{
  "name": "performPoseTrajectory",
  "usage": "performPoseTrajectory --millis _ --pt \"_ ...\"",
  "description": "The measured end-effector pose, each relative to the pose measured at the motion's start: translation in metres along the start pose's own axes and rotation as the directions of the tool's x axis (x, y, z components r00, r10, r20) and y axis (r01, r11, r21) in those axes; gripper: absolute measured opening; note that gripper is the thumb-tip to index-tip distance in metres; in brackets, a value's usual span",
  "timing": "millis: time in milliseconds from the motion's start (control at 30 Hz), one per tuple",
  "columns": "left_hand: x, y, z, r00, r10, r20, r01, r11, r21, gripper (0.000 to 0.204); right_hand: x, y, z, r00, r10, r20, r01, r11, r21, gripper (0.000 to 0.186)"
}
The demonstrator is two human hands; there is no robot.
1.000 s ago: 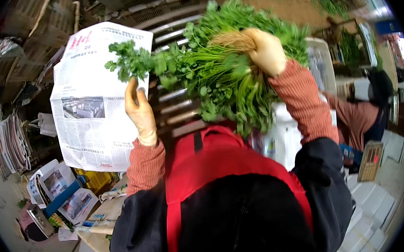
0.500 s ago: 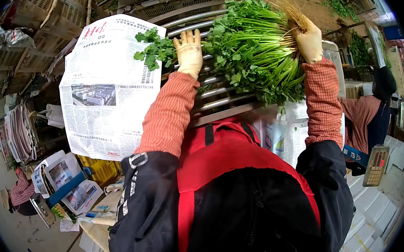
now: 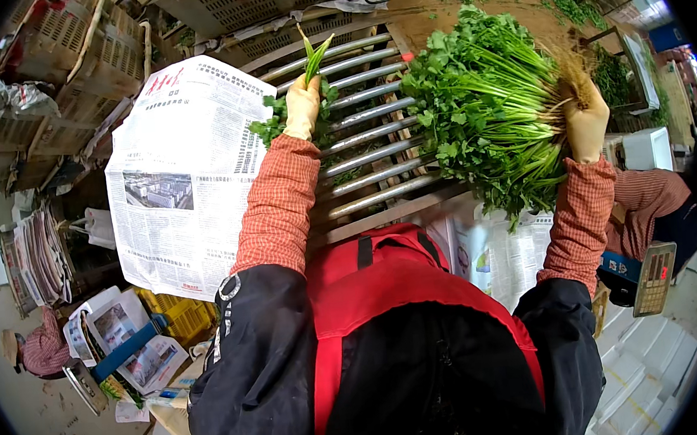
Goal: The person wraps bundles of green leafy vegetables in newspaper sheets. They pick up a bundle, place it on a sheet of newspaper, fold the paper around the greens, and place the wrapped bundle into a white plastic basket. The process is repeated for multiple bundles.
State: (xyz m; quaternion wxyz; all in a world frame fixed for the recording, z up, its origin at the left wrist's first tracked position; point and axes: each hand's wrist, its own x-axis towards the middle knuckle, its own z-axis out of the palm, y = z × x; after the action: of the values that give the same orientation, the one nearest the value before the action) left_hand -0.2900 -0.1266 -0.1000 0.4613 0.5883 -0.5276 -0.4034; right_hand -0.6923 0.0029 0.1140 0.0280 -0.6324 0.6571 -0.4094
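My right hand [image 3: 588, 126], in a pale glove, is closed around the root end of a large bunch of coriander-like greens [image 3: 489, 114]. Its stalks and leaves fan out to the left, over the right end of the metal rollers [image 3: 369, 120]. Above the rollers' left side, my left hand [image 3: 303, 110], gloved too, closes on a small sprig of greens [image 3: 318, 57]. Pale stalk ends of the sprig stick up past the fingers, and its leaves hang beneath the hand. Just left of it lies an open newspaper sheet [image 3: 200, 230].
Stacked plastic crates [image 3: 85, 50] line the far left, and another crate [image 3: 263, 1] stands beyond the rollers. A weighing scale display [image 3: 654, 278] is at the right, near another person's checked sleeve [image 3: 649, 195]. A yellow crate [image 3: 179, 315] sits low on the left.
My left hand has gone from open fingers beside the sprig to gripping it, slightly to the left. My right hand has shifted right and nearer with the large bunch, uncovering more rollers.
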Motion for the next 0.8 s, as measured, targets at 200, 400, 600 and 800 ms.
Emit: performPoseTrajectory --millis 200,400,600,800 --pt "0.033 0.069 0.031 0.983 0.053 0.174 -0.068 0.995 0.079 0.040 -0.009 -0.009 -0.001 0.994 0.055 0.090 -0.055 0.998 -0.002 0.031" --pt "0.032 0.185 0.077 0.877 0.441 0.193 -0.481 0.789 0.383 0.072 -0.028 -0.027 0.005 0.991 0.020 0.134 -0.054 0.964 0.261 0.030" --pt "-0.028 0.164 0.073 0.862 0.472 0.185 -0.481 0.877 0.001 0.051 -0.016 -0.016 0.016 0.997 -0.073 0.040 0.077 0.992 -0.104 0.039" --pt "-0.045 0.223 0.084 0.538 0.763 0.359 -0.745 0.630 -0.221 0.077 -0.022 -0.057 0.021 0.956 -0.247 0.156 0.277 0.935 -0.220 0.038"
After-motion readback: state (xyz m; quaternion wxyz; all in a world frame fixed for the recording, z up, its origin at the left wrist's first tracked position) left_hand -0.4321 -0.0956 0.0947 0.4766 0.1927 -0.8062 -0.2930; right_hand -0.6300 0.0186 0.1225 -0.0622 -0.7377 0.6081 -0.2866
